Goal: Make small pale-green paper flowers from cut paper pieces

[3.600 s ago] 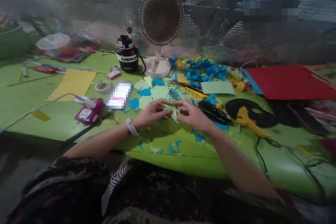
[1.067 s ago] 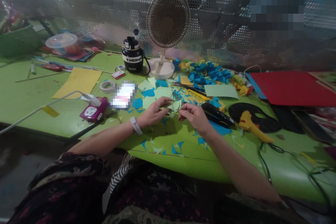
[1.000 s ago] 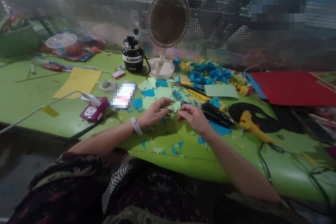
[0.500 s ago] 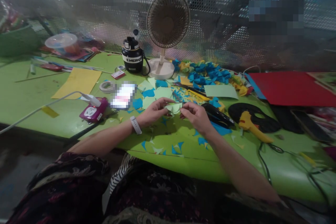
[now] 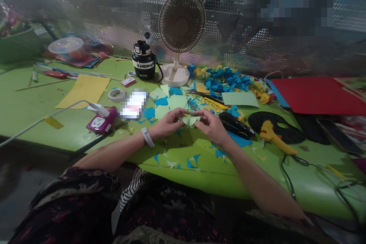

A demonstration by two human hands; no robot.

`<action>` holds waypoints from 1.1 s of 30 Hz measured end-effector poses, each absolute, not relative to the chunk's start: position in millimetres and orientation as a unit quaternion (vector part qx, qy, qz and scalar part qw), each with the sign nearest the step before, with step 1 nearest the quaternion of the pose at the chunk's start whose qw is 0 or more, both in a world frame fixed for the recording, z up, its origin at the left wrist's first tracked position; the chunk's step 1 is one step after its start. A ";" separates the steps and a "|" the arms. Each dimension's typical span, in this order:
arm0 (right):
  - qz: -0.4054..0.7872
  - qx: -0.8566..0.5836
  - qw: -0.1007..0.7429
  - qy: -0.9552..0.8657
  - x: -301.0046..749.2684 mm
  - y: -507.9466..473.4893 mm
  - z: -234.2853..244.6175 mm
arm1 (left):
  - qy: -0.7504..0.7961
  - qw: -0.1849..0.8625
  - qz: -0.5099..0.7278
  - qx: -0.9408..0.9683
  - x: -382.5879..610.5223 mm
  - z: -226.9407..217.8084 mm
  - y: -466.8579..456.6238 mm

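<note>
A small folded piece of pale green paper [image 5: 190, 121] is held up between my two hands, above the green table [image 5: 177, 150]. My left hand [image 5: 170, 121], with a white watch [image 5: 148, 137] on its wrist, pinches the paper's left side. On the right side, my right hand [image 5: 209, 125] grips it between thumb and fingers. Both sets of fingertips nearly meet behind the paper. Just beyond lie pale green paper pieces [image 5: 177, 101] and blue ones [image 5: 149, 113]. Small blue and green scraps [image 5: 193, 161] are scattered on the near side.
A fan [image 5: 182, 23] and a black bottle [image 5: 143, 61] stand at the back, beside a heap of blue paper shapes [image 5: 225, 79]. To the right are a black stapler [image 5: 236, 125] and a yellow glue gun [image 5: 273, 137]. At left sit a phone [image 5: 134, 103] and purple power socket [image 5: 102, 120].
My right fingers have shifted toward the left hand, over the back of the paper. The paper now faces me more squarely, with its fold in the middle.
</note>
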State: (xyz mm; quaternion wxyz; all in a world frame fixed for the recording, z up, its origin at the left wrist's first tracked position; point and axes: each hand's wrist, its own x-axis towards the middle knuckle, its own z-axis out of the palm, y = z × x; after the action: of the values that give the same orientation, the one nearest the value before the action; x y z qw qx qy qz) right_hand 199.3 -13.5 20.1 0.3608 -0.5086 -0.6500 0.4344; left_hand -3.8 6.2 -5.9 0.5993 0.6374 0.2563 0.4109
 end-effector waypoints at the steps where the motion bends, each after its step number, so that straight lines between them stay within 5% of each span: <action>1: 0.434 -0.503 0.361 -0.654 198.8 -13.8 19.5 | 0.256 0.598 0.410 0.639 -3.7 -5.7 6.3; 15: 0.053 -0.386 0.454 -0.801 198.4 -13.1 1.8 | 0.282 0.593 0.429 0.621 -5.8 -6.1 11.6; 24: 0.091 -0.385 0.490 -0.777 195.3 -16.6 2.6 | 0.301 0.454 0.491 0.680 -4.4 -2.6 3.3; 33: 0.058 -0.375 0.496 -0.781 194.2 -19.4 3.5 | 0.316 0.531 0.507 0.601 -0.4 -0.6 -2.4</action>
State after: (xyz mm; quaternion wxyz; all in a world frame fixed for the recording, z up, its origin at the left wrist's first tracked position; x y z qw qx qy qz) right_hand 194.2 -19.4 3.5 0.4957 -0.3754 -0.7810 0.0585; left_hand -0.4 -2.4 -0.6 0.5307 0.6014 0.3161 0.5067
